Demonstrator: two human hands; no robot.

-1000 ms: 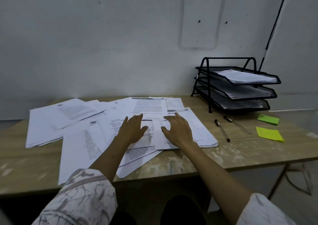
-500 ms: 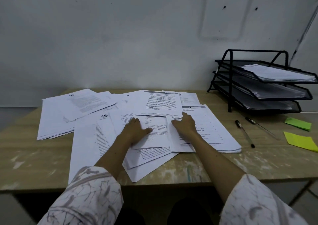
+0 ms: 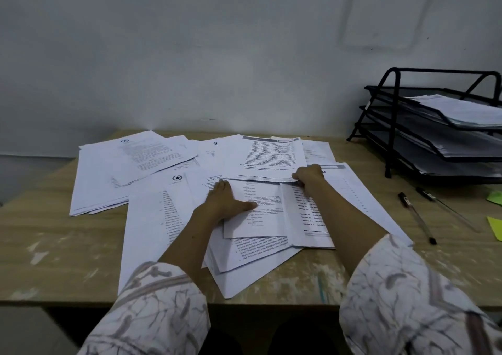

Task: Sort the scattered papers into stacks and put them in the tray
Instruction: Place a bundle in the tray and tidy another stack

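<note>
White printed paper sheets (image 3: 168, 213) lie scattered and overlapping across the middle and left of the pale wooden table (image 3: 49, 246), some fanned at angles, several bearing dense black text, two with a small round star emblem at the top. The left hand (image 3: 226, 202) lies flat on a sheet near the centre, fingers straight, thumb spread to the right. The right hand (image 3: 308, 176) has its fingers curled at the near edge of a sheet with a grey header band (image 3: 267, 157), pinching it. At the far right stands a black wire three-tier tray (image 3: 394, 126), each tier already holding white paper. Two black pens (image 3: 418, 217) lie on the table near the tray, beside yellow-green sticky notes (image 3: 495, 227) at the right edge.
</note>
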